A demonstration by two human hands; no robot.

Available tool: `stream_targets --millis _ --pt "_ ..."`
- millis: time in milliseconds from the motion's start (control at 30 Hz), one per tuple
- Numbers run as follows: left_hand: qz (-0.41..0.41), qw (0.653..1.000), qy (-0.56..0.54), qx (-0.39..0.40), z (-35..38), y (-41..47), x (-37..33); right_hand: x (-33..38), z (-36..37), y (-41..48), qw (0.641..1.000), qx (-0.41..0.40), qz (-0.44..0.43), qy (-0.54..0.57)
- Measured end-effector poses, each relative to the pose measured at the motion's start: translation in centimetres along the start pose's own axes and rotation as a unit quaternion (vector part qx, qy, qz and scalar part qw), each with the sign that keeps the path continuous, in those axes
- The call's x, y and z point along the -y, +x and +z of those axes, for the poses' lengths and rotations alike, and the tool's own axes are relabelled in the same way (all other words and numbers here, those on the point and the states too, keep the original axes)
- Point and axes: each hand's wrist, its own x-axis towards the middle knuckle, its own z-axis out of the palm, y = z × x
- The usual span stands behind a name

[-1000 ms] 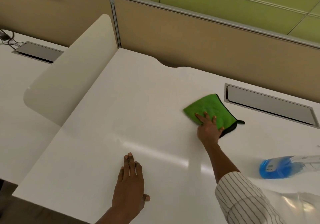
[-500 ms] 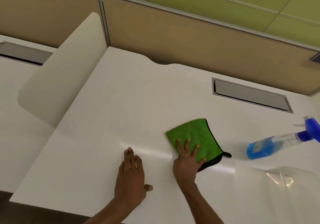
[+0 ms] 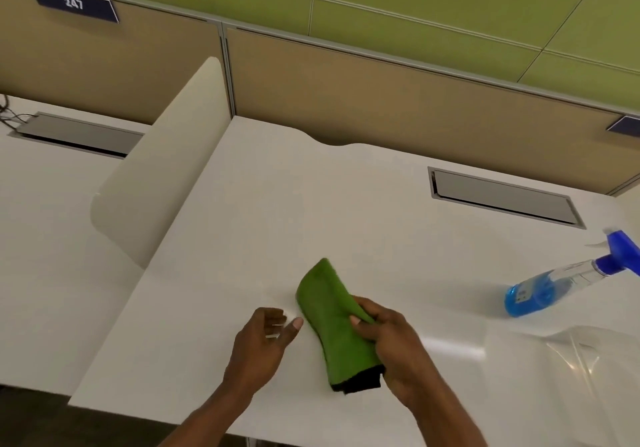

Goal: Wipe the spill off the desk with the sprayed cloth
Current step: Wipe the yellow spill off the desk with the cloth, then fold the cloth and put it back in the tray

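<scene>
A white desk fills the view, glossy, with a bright streak of reflected light running to the right of the hands. A tan partition closes its far edge under green wall panels, and a cream curved divider separates it from the next desk on the left. A grey cable hatch is set into the top, far beyond the hands and to their right. A plate reading 247 hangs on the partition at upper left.

The right hand is clamped on the green cloth, thumb across its upper face and fingers wrapped behind. The cloth is folded over into a long strip whose rounded end points away past the thumb; its black-edged end hangs below the palm, seemingly lifted off the surface, though the angle leaves that unsure. The left hand hovers just left of the cloth, fingers loosely curled and apart, holding nothing. A spray bottle with blue liquid lies well to the right of the grip.
</scene>
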Motion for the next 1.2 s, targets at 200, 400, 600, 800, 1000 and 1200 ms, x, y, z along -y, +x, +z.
stream_targets --millis 200,400,600,800,1000,1200 --pt "-0.146 0.947 -0.182 0.22 -0.3 0.1 -2.2 3.5 -3.1 -2.2 0.975 0.111 -0.024 0.191" --pt "-0.068 0.911 -0.292 0.284 0.0 0.1 -3.2 2.6 -6.3 -2.3 0.974 0.072 -0.042 0.212" --pt "-0.016 0.951 -0.189 0.244 -0.2 0.4 -4.3 -1.1 -8.3 -1.7 0.993 -0.039 0.003 0.111" --pt "0.053 0.958 -0.177 0.221 -0.8 1.0 -5.9 -1.1 -9.0 -1.4 0.988 -0.068 -0.141 -0.003" --pt "0.133 0.939 -0.225 0.225 -1.7 1.6 -8.7 2.2 -9.7 -2.2 0.951 -0.042 -0.306 0.0" --pt "0.093 0.953 -0.214 0.193 -1.7 1.7 -9.2 2.3 -9.1 -1.0 0.96 -0.077 -0.268 0.032"
